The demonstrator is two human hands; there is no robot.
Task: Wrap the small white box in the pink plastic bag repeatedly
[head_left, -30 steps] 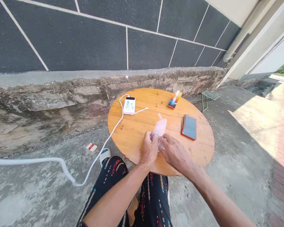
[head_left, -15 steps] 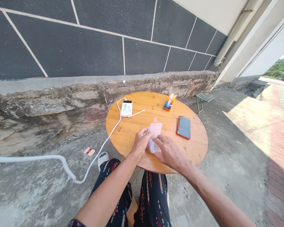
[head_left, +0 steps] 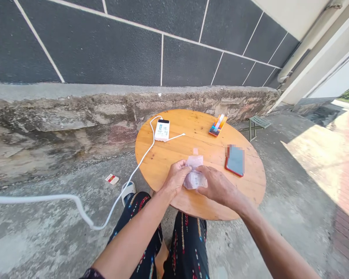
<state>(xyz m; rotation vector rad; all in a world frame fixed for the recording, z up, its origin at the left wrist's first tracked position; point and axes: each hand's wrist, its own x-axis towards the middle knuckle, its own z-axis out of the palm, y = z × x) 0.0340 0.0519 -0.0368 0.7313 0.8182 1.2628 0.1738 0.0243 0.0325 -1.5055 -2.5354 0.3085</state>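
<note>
Clear plastic packet sits between both hands, over the near-middle of the round tabletop; long axis runs away from the person, narrow tab at far end. Left hand has fingers pinched on its left edge. Right hand: thumb and fingers part-spread against the right edge (grip firmness: can't tell). Neither hand nearer, both touching. Phone lies just right, apart.

Soft shade, bright sunlit ground

The plastic packet bears print — too small to read.
</note>
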